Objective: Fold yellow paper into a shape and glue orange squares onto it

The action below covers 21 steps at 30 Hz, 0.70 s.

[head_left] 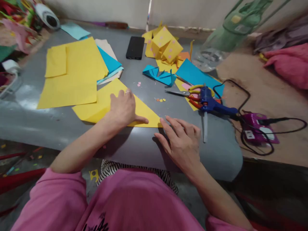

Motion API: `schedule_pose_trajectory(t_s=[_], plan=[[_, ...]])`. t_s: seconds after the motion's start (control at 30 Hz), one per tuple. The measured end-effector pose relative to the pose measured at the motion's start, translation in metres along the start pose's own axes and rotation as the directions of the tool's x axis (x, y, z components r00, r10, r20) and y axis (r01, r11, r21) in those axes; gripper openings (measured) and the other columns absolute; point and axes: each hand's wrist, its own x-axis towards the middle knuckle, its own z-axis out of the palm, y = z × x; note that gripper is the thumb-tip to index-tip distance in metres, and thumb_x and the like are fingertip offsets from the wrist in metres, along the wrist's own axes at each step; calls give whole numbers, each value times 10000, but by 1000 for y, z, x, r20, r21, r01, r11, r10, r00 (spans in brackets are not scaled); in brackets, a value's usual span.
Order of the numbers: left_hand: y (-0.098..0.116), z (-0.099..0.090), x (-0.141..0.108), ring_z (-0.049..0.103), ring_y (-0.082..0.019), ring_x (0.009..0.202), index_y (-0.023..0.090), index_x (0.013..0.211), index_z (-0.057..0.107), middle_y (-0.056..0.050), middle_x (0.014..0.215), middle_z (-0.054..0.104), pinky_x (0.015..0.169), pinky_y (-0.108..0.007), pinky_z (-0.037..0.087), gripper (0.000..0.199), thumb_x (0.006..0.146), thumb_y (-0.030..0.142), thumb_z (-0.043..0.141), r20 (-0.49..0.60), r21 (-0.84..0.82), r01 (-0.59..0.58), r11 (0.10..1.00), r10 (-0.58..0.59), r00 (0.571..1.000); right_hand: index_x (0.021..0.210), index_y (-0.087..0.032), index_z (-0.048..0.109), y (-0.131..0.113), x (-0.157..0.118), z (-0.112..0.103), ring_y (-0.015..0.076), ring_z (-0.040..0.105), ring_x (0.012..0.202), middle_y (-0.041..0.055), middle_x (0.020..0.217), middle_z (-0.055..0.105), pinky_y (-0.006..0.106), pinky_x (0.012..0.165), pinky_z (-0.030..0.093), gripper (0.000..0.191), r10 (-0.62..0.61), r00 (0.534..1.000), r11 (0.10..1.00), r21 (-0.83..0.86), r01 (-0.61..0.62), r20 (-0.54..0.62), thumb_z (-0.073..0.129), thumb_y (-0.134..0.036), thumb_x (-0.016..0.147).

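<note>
A folded yellow paper lies on the grey table, its folded edge toward me and a pointed corner at the right. Pressing down on it is my left hand, with the thumb stretched along the near edge and the other fingers bent on the paper. My right hand has its fingers spread; the fingertips touch or nearly touch the paper's right corner. Neither hand grips anything that I can see. Larger yellow sheets lie to the left and partly overlap the folded paper.
Behind are a black phone, a blue folded paper and a yellow dotted paper shape. At the right are scissors, a blue glue gun, a purple power box with cables and a green bottle.
</note>
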Motion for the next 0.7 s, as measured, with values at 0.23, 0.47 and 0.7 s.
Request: schedule_pose_trajectory(t_s=[0.23,0.47,0.7], plan=[[27,1,9,568,-359,1197,31,1441,465,-261,1370,594,978,-447,450,846,866,626,642,-160,-38,-107,994,100,982,1128,-65,713,12,9,12,259,677,905,137,1064,785,409,849,372,355,-97,995,995,21,97,-13,570,-367,1006],[43,47,-48,559,-240,1320,34,1423,513,-170,1451,591,1095,-385,410,512,1077,310,255,-333,9,-335,942,319,888,1130,-73,700,14,10,9,256,719,897,130,1066,793,446,902,381,268,-147,989,989,17,148,-30,529,-249,1023],[32,71,-68,390,-309,1487,0,1515,395,-203,1593,403,1227,-462,298,725,1016,522,332,-341,-68,-270,960,232,911,1164,-68,683,12,11,8,279,741,877,144,1097,787,495,925,401,256,-160,987,987,-18,160,12,533,-194,999]])
